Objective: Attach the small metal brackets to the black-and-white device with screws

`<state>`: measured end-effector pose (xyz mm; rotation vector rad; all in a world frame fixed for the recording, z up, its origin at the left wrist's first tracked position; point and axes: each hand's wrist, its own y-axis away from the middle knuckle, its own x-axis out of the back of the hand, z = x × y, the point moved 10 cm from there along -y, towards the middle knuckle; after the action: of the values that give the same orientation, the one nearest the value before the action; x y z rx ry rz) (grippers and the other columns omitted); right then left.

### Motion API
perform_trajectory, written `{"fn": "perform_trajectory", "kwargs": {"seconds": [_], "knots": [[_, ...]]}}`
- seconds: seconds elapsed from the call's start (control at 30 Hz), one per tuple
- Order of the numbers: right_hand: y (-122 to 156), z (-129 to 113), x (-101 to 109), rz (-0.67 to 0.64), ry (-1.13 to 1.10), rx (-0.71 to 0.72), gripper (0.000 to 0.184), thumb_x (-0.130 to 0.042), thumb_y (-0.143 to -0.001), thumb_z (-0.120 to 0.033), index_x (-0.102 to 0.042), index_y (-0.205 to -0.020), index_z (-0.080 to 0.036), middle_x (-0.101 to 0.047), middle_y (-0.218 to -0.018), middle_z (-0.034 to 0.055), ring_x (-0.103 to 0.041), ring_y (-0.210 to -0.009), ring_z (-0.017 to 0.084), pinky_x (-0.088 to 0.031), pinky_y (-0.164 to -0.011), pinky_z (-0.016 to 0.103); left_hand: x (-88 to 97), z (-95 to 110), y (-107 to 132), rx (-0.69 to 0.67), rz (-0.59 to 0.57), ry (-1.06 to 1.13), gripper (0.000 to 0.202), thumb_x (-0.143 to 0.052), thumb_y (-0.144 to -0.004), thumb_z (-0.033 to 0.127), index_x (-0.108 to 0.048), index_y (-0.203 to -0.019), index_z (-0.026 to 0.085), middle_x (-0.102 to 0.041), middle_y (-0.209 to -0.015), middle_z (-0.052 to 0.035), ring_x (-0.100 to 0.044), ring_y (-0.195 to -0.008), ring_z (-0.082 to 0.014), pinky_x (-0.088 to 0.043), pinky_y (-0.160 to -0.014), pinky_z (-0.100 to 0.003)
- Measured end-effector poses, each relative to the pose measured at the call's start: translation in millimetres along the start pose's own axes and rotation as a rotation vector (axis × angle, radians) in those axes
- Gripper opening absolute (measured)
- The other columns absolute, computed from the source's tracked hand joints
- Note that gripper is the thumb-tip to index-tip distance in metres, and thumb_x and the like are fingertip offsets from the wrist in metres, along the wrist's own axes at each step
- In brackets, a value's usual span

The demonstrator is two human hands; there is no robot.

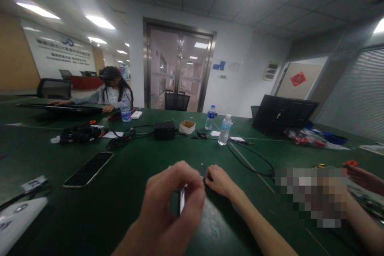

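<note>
My left hand (172,208) is raised close to the camera over the green table, thumb and index finger pinched together. Through the loop of its fingers shows a slim silvery piece (182,200); I cannot tell if it is held. Just beyond, my right hand (218,180) rests on the tabletop with its fingers curled in. Whatever those fingers may hold is hidden. A tiny white ring (202,164) lies on the table beyond both hands, and another small pale ring (201,177) shows by the left fingertips.
A phone (89,170) lies to the left. Ahead are a black box (165,130) with cables, a small open carton (187,127) and water bottles (225,130). A co-worker's hand (364,176) is at the right, partly pixelated; another person (112,88) sits across the table (144,156).
</note>
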<state>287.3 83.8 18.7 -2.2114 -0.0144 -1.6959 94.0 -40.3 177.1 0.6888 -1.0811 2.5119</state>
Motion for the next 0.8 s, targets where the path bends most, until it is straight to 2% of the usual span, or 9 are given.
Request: {"fn": "perform_trajectory", "kwargs": {"seconds": [0.03, 0.07, 0.1, 0.17, 0.27, 0.33, 0.43, 0.6, 0.8], "knots": [[0.4, -5.5, 2.6, 0.034, -0.027, 0.027, 0.007, -0.058, -0.08, -0.017, -0.058, -0.074, -0.018, -0.061, -0.079, 0.0049, -0.056, -0.079, 0.019, -0.043, -0.072, 0.03, -3.3, -2.1, -11.6, -0.035, 0.022, -0.035, 0.021, -0.044, -0.093, 0.035, -0.059, -0.085, 0.022, -0.06, -0.076, -0.0009, -0.056, -0.068, -0.016, -0.05, -0.064, -0.03], [1.1, -12.2, 5.5, 0.072, -0.065, 0.06, 0.007, -0.057, -0.082, -0.017, -0.057, -0.076, -0.018, -0.061, -0.081, 0.0048, -0.056, -0.08, 0.019, -0.044, -0.073, 0.031, -13.5, -10.4, -22.1, -0.052, -0.014, -0.086, 0.018, -0.045, -0.091, 0.031, -0.058, -0.085, 0.021, -0.06, -0.079, -0.001, -0.056, -0.069, -0.0158, -0.049, -0.066, -0.03], [2.2, -19.7, 8.5, 0.109, -0.11, 0.098, 0.006, -0.055, -0.084, -0.017, -0.056, -0.078, -0.018, -0.061, -0.083, 0.0048, -0.056, -0.081, 0.019, -0.044, -0.074, 0.031, -24.7, -24.4, -30.5, -0.047, -0.058, -0.147, 0.015, -0.045, -0.09, 0.027, -0.058, -0.087, 0.02, -0.061, -0.082, -0.0015, -0.057, -0.072, -0.0162, -0.048, -0.069, -0.03], [5.6, -36.4, 13.5, 0.172, -0.208, 0.184, 0.006, -0.052, -0.088, -0.017, -0.055, -0.082, -0.019, -0.061, -0.086, 0.0049, -0.056, -0.083, 0.018, -0.046, -0.076, 0.032, -49.3, -65.1, -37.0, 0.026, -0.187, -0.258, 0.013, -0.046, -0.09, 0.023, -0.058, -0.091, 0.019, -0.061, -0.089, -0.0027, -0.058, -0.078, -0.0172, -0.048, -0.072, -0.03], [11.0, -58.1, 16.4, 0.22, -0.332, 0.273, 0.007, -0.05, -0.091, -0.018, -0.055, -0.087, -0.02, -0.061, -0.086, 0.0046, -0.057, -0.082, 0.018, -0.047, -0.075, 0.032, -72.5, -120.2, -24.8, 0.146, -0.318, -0.325, 0.014, -0.046, -0.093, 0.021, -0.058, -0.1, 0.018, -0.062, -0.097, -0.0042, -0.059, -0.085, -0.0184, -0.048, -0.076, -0.03], [13.7, -67.2, 16.5, 0.237, -0.389, 0.29, 0.007, -0.05, -0.091, -0.019, -0.057, -0.088, -0.02, -0.061, -0.084, 0.0042, -0.058, -0.08, 0.017, -0.048, -0.073, 0.031, -81.6, -137.6, -12.4, 0.166, -0.367, -0.316, 0.014, -0.048, -0.094, 0.022, -0.058, -0.103, 0.019, -0.062, -0.1, -0.0044, -0.059, -0.09, -0.0194, -0.048, -0.078, -0.03], [16.4, -74.2, 15.4, 0.243, -0.444, 0.29, 0.008, -0.051, -0.091, -0.021, -0.059, -0.089, -0.02, -0.061, -0.083, 0.0038, -0.059, -0.077, 0.017, -0.048, -0.07, 0.029, -87.4, -140.7, -1.6, 0.142, -0.37, -0.226, 0.013, -0.047, -0.096, 0.022, -0.059, -0.102, 0.02, -0.062, -0.1, -0.0029, -0.058, -0.092, -0.0184, -0.048, -0.081, -0.029], [17.1, -72.3, 13.8, 0.231, -0.508, 0.274, 0.012, -0.052, -0.093, -0.027, -0.061, -0.088, -0.02, -0.061, -0.08, 0.0028, -0.059, -0.074, 0.016, -0.048, -0.068, 0.027, -90.2, -138.6, 0.8, 0.163, -0.356, -0.051, 0.012, -0.05, -0.095, 0.023, -0.06, -0.1, 0.02, -0.061, -0.099, -0.0012, -0.059, -0.089, -0.0156, -0.048, -0.078, -0.026], [17.1, -71.5, 16.9, 0.252, -0.506, 0.316, 0.013, -0.056, -0.092, -0.031, -0.062, -0.087, -0.02, -0.063, -0.084, 0.0037, -0.059, -0.083, 0.017, -0.048, -0.075, 0.029, -86.5, -139.2, -0.7, 0.096, -0.32, -0.024, 0.008, -0.054, -0.092, 0.019, -0.061, -0.094, 0.019, -0.059, -0.101, -0.0013, -0.057, -0.09, -0.0154, -0.046, -0.078, -0.025]]}}
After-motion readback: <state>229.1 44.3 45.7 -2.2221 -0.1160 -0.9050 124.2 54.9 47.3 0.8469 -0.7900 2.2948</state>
